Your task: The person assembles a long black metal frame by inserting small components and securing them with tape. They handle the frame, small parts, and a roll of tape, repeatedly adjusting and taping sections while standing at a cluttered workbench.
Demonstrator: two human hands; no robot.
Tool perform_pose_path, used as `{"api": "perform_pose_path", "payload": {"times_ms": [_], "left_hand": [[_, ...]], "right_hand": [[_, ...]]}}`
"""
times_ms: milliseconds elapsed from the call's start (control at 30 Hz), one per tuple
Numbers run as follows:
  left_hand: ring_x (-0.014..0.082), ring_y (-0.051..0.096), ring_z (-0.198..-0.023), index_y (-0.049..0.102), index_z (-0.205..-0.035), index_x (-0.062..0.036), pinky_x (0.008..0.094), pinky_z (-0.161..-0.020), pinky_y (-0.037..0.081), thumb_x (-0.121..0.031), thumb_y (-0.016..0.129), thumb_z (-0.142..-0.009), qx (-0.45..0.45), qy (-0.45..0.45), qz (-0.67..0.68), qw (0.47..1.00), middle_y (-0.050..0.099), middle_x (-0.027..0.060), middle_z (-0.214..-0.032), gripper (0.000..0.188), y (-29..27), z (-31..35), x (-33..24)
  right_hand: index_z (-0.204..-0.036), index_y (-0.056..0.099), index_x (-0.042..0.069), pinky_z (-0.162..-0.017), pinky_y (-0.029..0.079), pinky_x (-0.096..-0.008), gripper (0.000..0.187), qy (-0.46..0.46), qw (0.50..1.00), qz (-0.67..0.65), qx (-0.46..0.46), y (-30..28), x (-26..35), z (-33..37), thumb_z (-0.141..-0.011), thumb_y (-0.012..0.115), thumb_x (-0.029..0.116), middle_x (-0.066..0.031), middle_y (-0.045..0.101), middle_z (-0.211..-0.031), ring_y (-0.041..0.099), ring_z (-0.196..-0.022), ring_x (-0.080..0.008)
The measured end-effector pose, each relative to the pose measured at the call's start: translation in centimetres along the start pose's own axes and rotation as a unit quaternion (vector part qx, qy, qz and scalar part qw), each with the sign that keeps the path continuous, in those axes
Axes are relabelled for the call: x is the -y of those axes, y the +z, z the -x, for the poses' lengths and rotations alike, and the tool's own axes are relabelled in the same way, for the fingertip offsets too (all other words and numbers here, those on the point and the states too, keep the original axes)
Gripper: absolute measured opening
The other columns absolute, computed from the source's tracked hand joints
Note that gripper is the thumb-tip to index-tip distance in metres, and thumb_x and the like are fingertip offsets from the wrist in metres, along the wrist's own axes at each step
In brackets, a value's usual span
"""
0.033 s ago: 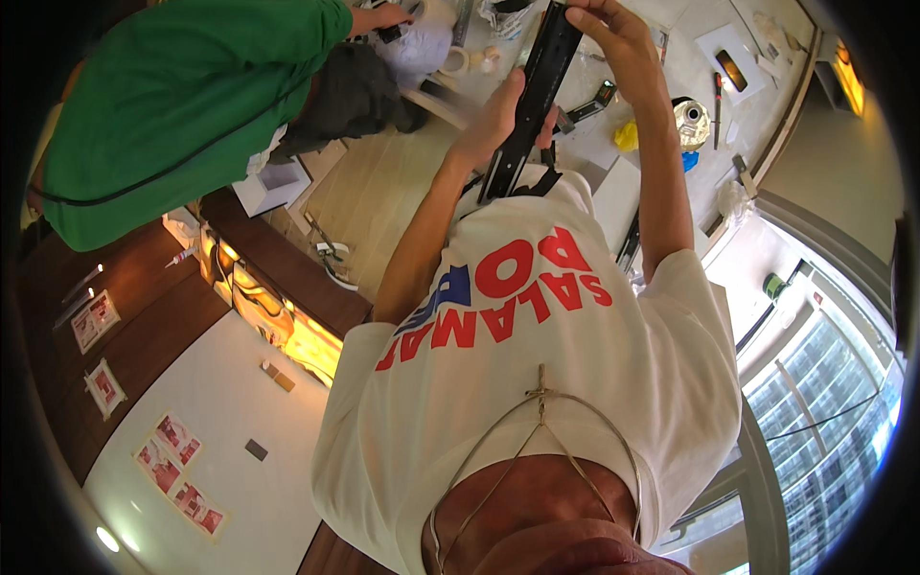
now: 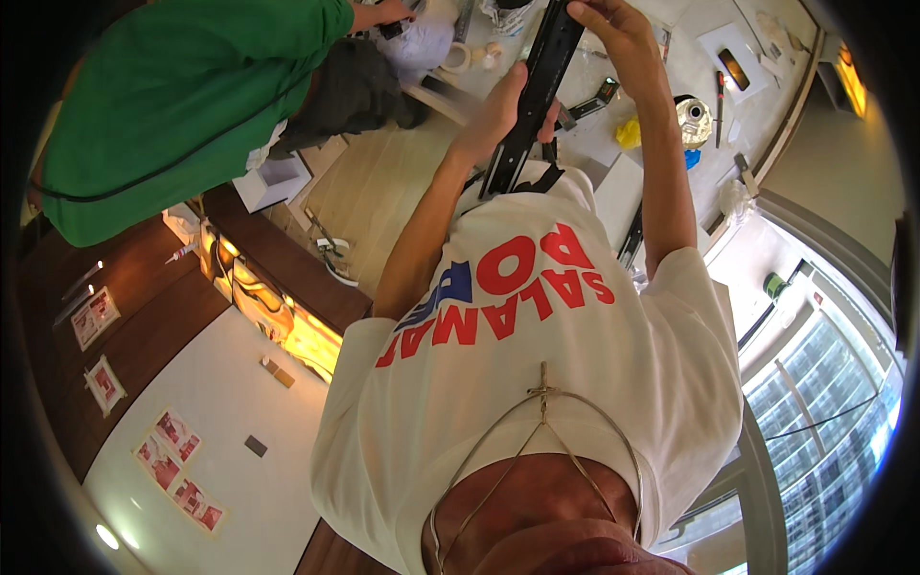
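A long black drawer slide (image 2: 530,107) with holes along it is held up, slanting, in front of my shirt; its upper end runs off the top of the picture. My left hand (image 2: 494,117) is wrapped round its middle, thumb on the near side and fingertips showing past the far edge. Near the top end, my right hand (image 2: 621,36) grips the slide's right edge with thumb and fingers. The lower end hangs just at the shirt hem, close to a black strap (image 2: 544,179).
A cluttered white worktop (image 2: 690,177) bears a foil-like silver roll (image 2: 694,120), a red-and-black screwdriver (image 2: 720,96), a yellow wad (image 2: 629,133) and a tape roll (image 2: 457,59). A co-worker in a green shirt (image 2: 192,105) bends close on the left. A white box (image 2: 273,182) stands below.
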State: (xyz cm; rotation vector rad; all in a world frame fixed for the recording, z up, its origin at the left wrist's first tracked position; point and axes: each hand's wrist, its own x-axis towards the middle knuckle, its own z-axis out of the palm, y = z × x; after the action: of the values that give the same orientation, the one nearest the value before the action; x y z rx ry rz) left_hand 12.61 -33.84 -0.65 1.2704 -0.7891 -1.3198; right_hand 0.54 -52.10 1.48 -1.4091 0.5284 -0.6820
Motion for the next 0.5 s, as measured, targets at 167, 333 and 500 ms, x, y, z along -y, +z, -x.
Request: {"api": "perform_pose_path", "payload": {"times_ms": [167, 333, 500], "left_hand": [[0.0177, 0.065, -0.069, 0.065, -0.100, -0.0041, 0.0321, -0.069, 0.054, -0.063, 0.024, -0.108, -0.087, 0.056, 0.017, 0.995, 0.068, 0.0068, -0.081, 0.072, -1.8, -2.9, 0.5], [0.0174, 0.064, -0.057, 0.063, -0.095, -0.0093, 0.0304, -0.050, 0.052, -0.069, 0.032, -0.103, -0.201, 0.033, 0.168, 0.964, 0.066, 0.0055, -0.070, 0.067, -6.6, -7.7, 0.9], [0.0182, 0.064, -0.057, 0.063, -0.094, -0.0098, 0.0313, -0.052, 0.054, -0.062, 0.037, -0.105, -0.249, 0.092, 0.200, 0.943, 0.066, 0.0058, -0.071, 0.059, -6.3, -9.0, -3.5]], "right_hand": [[-0.126, 0.059, 0.000, -0.086, 0.049, -0.0284, 0.040, -0.040, 0.999, -0.006, -0.031, 1.6, -3.4, -0.5, -0.096, 0.072, 0.023, -0.0063, 0.067, -0.103, 0.062, -0.093, -0.0132], [-0.147, 0.045, 0.000, -0.098, 0.054, -0.0367, 0.054, 0.104, 0.987, -0.029, 0.119, 4.5, -7.5, 5.5, -0.102, 0.064, 0.025, -0.0102, 0.063, -0.122, 0.064, -0.107, -0.0191], [-0.129, 0.058, -0.001, -0.079, 0.052, -0.0316, 0.041, 0.126, 0.989, -0.030, 0.078, 7.7, -7.3, 8.0, -0.101, 0.064, 0.027, -0.0061, 0.066, -0.098, 0.062, -0.086, -0.0156]]}}
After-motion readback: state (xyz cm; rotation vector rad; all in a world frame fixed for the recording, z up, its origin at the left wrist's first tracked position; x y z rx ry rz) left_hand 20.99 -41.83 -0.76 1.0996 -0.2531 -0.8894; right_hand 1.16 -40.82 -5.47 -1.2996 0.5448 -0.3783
